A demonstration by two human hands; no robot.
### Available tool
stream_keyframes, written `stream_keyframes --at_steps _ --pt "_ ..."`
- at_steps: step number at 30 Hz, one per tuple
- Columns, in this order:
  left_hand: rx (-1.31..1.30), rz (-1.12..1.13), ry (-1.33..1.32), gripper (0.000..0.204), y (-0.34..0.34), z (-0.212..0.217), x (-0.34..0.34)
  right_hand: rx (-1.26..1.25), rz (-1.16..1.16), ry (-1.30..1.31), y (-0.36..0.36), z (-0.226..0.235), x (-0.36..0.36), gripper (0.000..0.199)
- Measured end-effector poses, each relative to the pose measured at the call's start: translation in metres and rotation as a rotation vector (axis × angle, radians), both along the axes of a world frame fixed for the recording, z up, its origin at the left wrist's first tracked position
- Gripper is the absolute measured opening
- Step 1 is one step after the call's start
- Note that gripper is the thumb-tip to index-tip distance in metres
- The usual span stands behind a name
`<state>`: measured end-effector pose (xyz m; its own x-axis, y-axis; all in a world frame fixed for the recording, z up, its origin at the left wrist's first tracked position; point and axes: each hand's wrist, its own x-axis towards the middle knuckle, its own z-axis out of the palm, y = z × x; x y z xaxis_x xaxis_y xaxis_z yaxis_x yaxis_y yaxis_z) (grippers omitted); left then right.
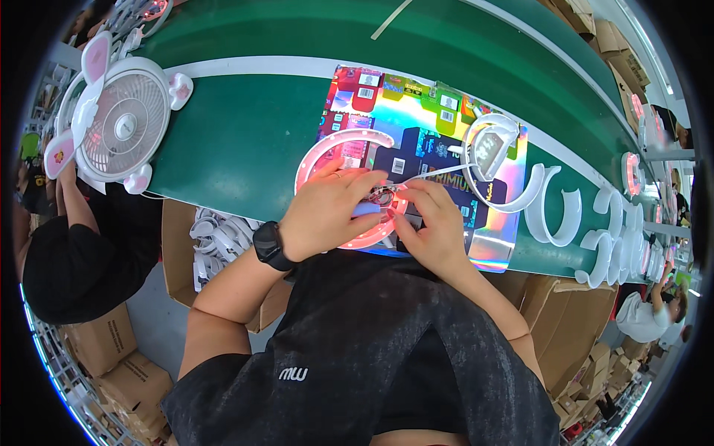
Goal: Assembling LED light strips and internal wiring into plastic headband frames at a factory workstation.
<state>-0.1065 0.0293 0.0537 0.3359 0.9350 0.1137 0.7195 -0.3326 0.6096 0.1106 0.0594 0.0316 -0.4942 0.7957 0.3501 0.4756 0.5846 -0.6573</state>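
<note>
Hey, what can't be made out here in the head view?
Head view:
Small parts between the left hand and right hand: partly covered by both.
Pink-lit ring, lower left: hidden beneath the left hand.
Box, its bottom: hidden by white pieces.
White-shirted worker at right: hand details too small.

Green bench (230,134); shiny printed sheet (491,249) on top. Pink-lit C-shaped ring (306,165) over the sheet's left part. Left hand (323,212) and right hand (437,224) close together at the ring, fingertips at small wiring (383,195); exact grip hidden. White ring assembly (492,149) at the sheet's right; white curved shells (571,215) further right. At left, white fan (126,123). Near left, below bench level: cardboard box (176,253), white parts (222,241) inside
</note>
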Motion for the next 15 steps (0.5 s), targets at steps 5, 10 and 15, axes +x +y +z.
stream_keyframes --at_steps 5,10,15 --pt "0.028 0.004 -0.096 0.036 -0.001 -0.007 -0.004 -0.033 -0.023 0.025 -0.004 -0.006 0.002 0.026" --pt "-0.086 0.078 -0.239 0.026 0.004 -0.005 -0.003 -0.042 -0.051 0.037 -0.002 -0.004 -0.002 0.025" --pt "-0.140 0.066 -0.174 0.031 0.007 0.013 0.002 -0.044 -0.068 0.075 -0.001 -0.007 0.000 0.024"
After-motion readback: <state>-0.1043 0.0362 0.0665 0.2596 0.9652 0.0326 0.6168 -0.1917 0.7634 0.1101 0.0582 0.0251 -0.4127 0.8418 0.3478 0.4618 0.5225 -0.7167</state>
